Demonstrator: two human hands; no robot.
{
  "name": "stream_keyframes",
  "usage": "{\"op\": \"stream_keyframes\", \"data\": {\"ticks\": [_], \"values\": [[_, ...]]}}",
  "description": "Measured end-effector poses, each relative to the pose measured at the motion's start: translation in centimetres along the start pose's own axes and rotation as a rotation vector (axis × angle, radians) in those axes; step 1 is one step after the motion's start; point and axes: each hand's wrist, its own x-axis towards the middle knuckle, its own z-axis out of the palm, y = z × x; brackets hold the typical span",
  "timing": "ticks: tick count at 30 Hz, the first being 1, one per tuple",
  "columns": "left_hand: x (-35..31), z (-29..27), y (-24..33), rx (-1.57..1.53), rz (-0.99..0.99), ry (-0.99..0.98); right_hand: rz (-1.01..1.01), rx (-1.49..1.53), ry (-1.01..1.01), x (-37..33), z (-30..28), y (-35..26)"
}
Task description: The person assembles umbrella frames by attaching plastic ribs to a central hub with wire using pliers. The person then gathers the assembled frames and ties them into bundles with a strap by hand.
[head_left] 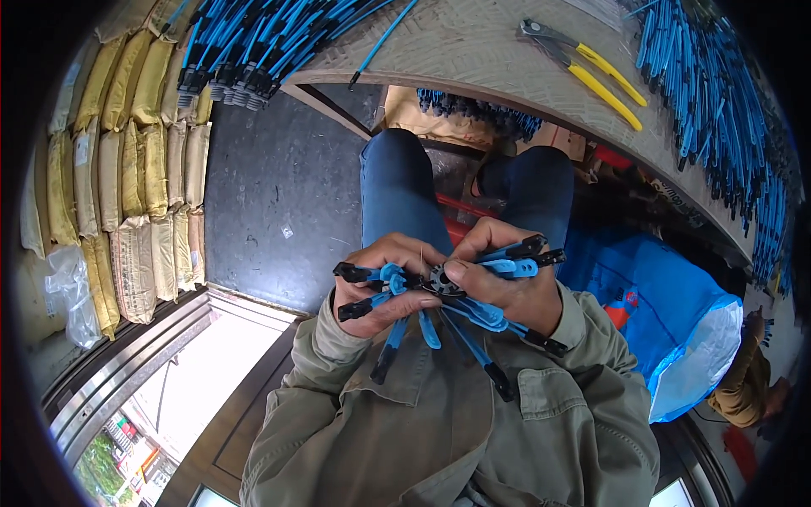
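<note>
In front of my lap, both hands hold a small assembly with a round black toothed hub (440,281) and several blue plastic arms (486,315) tipped in black that fan out from it. My left hand (384,253) is closed around the hub's left side, with blue pieces sticking out between the fingers. My right hand (515,291) grips the opposite side, its thumb pressed on the hub. Blue arms with black ends also stick out past the right fingers and hang below both hands. What lies under the fingers is hidden.
Ahead stands a wooden table (460,55) bearing yellow-handled cutters (606,84), a lone blue stick (384,40) and heaps of blue-black sticks (253,46) at left and right. A blue bag (642,296) stands at my right; stacked sacks (127,169) line the left. Another person (743,384) is at far right.
</note>
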Motion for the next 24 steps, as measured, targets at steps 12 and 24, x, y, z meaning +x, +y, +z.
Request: {"op": "stream_keyframes", "data": {"ticks": [12,24], "values": [[0.0,0.0,0.4,0.225,0.099,0.016,-0.087,-0.034,-0.091,0.1,-0.9,0.5],[-0.6,0.2,0.7,0.425,0.038,0.064,-0.514,-0.278,-0.036,0.3,-1.0,1.9]]}}
